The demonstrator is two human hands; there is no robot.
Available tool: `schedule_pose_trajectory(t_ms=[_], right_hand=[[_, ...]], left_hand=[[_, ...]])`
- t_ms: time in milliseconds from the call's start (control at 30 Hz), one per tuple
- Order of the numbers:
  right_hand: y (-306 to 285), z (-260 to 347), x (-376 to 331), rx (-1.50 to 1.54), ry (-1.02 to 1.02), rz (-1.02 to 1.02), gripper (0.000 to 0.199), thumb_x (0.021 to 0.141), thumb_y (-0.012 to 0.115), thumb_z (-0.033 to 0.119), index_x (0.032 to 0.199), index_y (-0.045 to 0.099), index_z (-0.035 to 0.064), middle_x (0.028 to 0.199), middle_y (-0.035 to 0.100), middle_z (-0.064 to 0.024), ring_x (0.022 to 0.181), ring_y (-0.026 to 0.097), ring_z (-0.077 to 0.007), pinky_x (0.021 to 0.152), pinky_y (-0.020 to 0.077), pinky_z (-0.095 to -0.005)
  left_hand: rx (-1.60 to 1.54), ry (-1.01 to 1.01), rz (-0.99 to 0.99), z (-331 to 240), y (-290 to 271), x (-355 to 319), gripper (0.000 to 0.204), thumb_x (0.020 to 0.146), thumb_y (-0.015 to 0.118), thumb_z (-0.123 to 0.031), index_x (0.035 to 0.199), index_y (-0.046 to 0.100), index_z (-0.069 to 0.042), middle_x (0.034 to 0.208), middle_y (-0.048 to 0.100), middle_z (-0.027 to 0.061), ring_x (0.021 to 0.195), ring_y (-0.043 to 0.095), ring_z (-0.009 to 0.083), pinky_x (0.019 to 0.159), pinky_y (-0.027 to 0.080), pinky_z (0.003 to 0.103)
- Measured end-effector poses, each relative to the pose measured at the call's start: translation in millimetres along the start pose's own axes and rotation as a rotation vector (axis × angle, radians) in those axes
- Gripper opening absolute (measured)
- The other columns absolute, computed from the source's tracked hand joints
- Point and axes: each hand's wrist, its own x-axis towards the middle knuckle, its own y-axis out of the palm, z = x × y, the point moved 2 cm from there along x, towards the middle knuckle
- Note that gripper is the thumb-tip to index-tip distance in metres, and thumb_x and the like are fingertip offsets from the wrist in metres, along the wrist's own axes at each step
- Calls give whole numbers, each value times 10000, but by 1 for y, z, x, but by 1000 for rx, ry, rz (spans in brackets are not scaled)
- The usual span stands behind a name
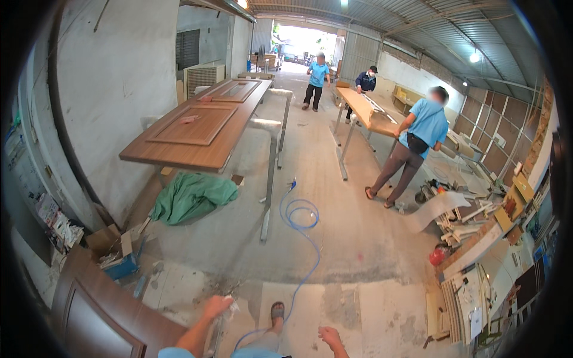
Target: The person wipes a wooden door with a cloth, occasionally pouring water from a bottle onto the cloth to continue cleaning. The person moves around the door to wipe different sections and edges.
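The fingers of the left hand [215,306] were pinched on a small pale scrap [232,304], between the brown panel [122,310] and a sandalled foot [277,312]. The right hand's [330,336] fingers curled loosely; whether they gripped anything was unclear. Farther out, a blue hose [320,256] lay on the floor [364,250].

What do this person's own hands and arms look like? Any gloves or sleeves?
No gloves show: the left hand and right hand are bare. A light blue sleeve shows on the left arm, its forearm uncovered; the right sleeve is out of view.
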Motion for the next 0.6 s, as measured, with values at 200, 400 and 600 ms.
schedule_pose_trajectory(t_ms=[200,400,600], right_hand=[[-45,195,111,507,101,348,616,1003,549,494,1399,509,24,1310,617,-179,1176,630,-313,960,535,-430],[-60,407,239,1415,-146,659,521,1047,425,442,1431,467,92,1382,569,-98,1258,559,-295,1030,495,-469],[-147,511,468,1386,-93,432,423,987,482,367,1259,602,66,1212,662,-109,1126,633,-297,980,529,-458]], left_hand=[[-793,133,-36,-266,69,98,320,940,660,-338,1076,727,-57,895,728,57,795,662,137,705,525,317],[44,1066,-190,-525,72,196,414,907,688,-333,1212,659,-56,1113,689,119,1050,644,307,923,485,423],[79,1000,-242,-581,108,381,490,894,686,-368,1282,609,-78,1262,638,146,1160,607,322,1003,464,445]])
